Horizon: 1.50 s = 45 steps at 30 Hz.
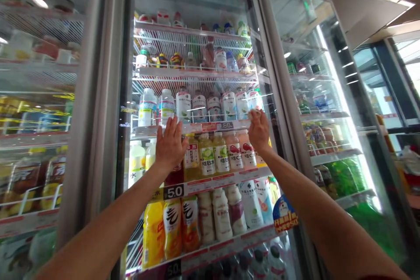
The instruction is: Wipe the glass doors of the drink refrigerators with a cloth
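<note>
Middle door frame (277, 65): brushed silver-grey. Shelf wires (197, 43) white, striped look. Upper-middle tall bottles (229, 106): white labels, black print, some with green or blue patches. Row below: yellow-green bottles (206, 155) with white labels, green fruit print, black lettering; pink bottles (234, 151), white labels, red cherry print. Bottom row, left to right: solid yellow bottle (153, 234), orange-and-white bottles (190, 225) with bold black characters, cream bottles (222, 216), one purple-and-white bottle (236, 212). Price tag (173, 191) black, white digits. Door sticker (285, 213) blue, red and yellow. Far-right bottles (343, 177) bright green.
</note>
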Each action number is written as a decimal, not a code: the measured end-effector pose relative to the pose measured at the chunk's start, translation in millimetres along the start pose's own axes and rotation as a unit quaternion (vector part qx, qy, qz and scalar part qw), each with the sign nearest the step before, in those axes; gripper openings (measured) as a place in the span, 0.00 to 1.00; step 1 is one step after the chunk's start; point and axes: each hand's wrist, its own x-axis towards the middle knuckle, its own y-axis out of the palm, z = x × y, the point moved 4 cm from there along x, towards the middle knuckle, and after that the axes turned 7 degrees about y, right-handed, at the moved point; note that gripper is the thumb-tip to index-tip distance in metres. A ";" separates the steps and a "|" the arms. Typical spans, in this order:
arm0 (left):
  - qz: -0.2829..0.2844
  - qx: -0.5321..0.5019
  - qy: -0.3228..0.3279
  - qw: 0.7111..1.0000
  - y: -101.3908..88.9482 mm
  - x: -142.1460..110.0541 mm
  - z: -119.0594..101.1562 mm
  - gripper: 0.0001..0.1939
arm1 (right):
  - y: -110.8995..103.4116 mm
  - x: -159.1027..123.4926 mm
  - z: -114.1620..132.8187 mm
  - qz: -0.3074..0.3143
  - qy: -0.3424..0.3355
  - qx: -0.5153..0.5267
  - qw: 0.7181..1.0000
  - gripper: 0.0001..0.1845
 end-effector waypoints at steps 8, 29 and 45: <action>0.011 -0.006 0.046 0.999 8.0 11.5 -38.6 0.28 | -4.6 -14.1 -19.1 0.019 -0.022 -0.004 1.000 0.27; 0.042 -0.008 0.069 0.997 10.6 -19.6 -46.5 0.28 | -8.1 -74.8 26.2 0.078 -0.131 0.049 0.987 0.25; 0.055 -0.001 0.067 0.996 -10.9 -93.0 -36.6 0.27 | -21.2 -100.9 17.6 -0.056 0.067 0.019 0.996 0.26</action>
